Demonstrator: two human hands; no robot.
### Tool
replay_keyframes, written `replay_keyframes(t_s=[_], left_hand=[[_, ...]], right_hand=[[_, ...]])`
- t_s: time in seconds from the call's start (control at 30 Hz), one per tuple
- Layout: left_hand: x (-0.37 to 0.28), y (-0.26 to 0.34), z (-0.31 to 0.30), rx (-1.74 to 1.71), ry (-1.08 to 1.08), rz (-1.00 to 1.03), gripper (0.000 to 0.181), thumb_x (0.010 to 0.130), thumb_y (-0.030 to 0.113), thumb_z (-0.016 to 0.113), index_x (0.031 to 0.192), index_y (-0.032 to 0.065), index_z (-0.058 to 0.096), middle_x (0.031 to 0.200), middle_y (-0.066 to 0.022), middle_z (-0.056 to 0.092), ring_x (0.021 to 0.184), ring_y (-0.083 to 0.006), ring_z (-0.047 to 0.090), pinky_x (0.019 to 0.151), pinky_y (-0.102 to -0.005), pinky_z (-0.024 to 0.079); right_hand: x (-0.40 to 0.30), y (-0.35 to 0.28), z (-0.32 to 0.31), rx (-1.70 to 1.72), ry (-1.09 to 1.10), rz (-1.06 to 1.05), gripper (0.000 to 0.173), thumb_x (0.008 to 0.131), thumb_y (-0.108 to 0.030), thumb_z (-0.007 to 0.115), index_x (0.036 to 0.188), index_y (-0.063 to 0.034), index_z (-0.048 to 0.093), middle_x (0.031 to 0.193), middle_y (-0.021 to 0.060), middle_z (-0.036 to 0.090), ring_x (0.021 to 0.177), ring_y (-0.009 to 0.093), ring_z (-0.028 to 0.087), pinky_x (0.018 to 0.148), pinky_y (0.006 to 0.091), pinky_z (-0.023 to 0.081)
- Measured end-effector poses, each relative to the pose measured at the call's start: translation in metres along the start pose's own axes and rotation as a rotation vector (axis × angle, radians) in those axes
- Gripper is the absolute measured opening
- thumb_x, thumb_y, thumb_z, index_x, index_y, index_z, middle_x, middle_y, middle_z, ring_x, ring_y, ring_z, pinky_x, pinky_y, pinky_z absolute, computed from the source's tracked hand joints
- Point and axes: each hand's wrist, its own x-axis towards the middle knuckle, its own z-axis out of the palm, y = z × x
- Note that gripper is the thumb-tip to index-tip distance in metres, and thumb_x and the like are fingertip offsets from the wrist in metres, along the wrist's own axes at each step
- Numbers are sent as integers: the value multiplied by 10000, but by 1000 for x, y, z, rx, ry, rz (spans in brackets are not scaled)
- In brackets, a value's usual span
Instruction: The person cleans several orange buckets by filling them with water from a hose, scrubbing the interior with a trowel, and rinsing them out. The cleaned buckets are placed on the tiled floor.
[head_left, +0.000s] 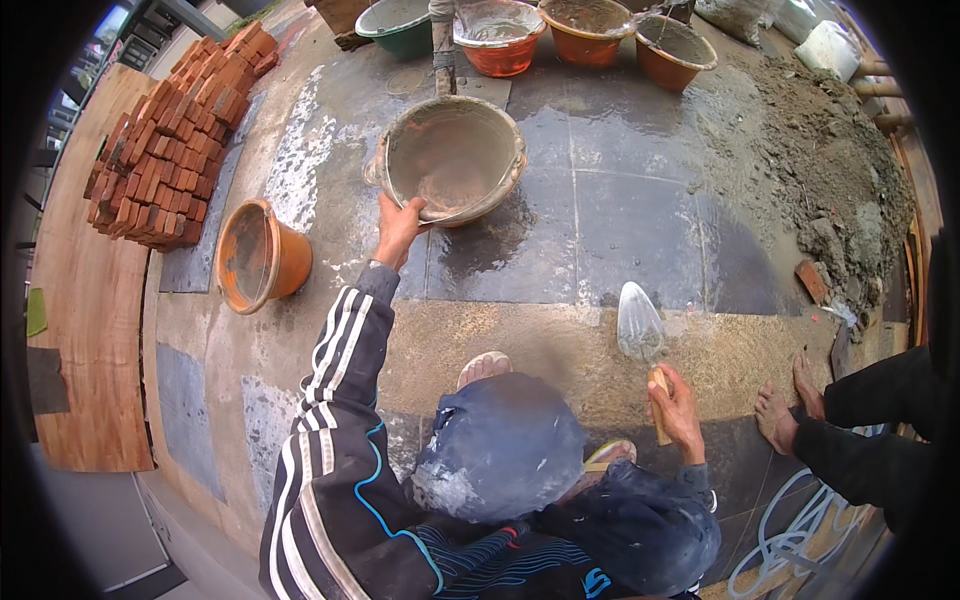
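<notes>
My left hand (400, 227) grips the near left rim of a large mortar-coated bucket (454, 161), which has a wire handle and looks tilted towards me. In my right hand (679, 411) is the wooden handle of a pointed masonry trowel (640, 322); its wet grey blade points away from me over the floor. To the left of my left arm, a smaller orange bucket (289, 259) with grey residue inside leans or lies tilted on the floor.
Stacked red bricks (169, 142) stand at left beside a plywood sheet (90, 300). More buckets (499, 56) line the far side. Wet mortar or sand (847, 180) is heaped at right, near a loose brick (811, 281). Another person's bare feet (780, 416) and a coiled hose (787, 525) are at lower right.
</notes>
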Motion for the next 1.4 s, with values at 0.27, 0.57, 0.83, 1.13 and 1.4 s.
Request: replay_keyframes(t_s=[0.27, 0.57, 0.83, 1.13, 1.4], left_hand=[[-32, 44, 87, 548, -215, 650, 415, 827, 241, 682, 1161, 62, 511, 829, -83, 613, 754, -196, 612, 669, -339, 495], [-21, 89, 227, 402, -332, 829, 355, 824, 262, 675, 1127, 128, 549, 974, -169, 651, 876, -311, 640, 758, -403, 482], [-34, 57, 278, 490, -506, 829, 590, 794, 239, 713, 1238, -16, 419, 942, -169, 615, 829, -279, 633, 758, -372, 503], [-56, 4, 247, 499, -497, 973, 359, 842, 260, 685, 1010, -30, 557, 956, -155, 613, 857, -248, 632, 754, -343, 525], [-35, 1, 287, 443, -538, 712, 385, 929, 355, 549, 1016, -19, 531, 879, -133, 606, 767, -194, 642, 599, -318, 540]], right_hand=[[-17, -7, -5, -108, 137, -110, 537, 848, -234, 605, 1332, -84, 426, 1036, 181, 601, 823, 252, 627, 726, 374, 498], [-40, 3, -4, 43, 226, -149, 553, 836, -215, 629, 1331, -81, 424, 995, 181, 610, 759, 204, 635, 622, 343, 505], [-50, 31, -18, -26, 347, -160, 526, 829, -221, 641, 1286, -30, 462, 808, 127, 633, 653, 172, 624, 612, 329, 497], [-43, 50, 10, 199, 311, -93, 526, 844, -210, 650, 1285, -4, 451, 882, 125, 636, 671, 157, 629, 614, 312, 508], [-51, 61, 50, 531, 287, -87, 534, 852, -179, 631, 1307, 8, 423, 940, 117, 606, 673, 145, 612, 592, 286, 505]])
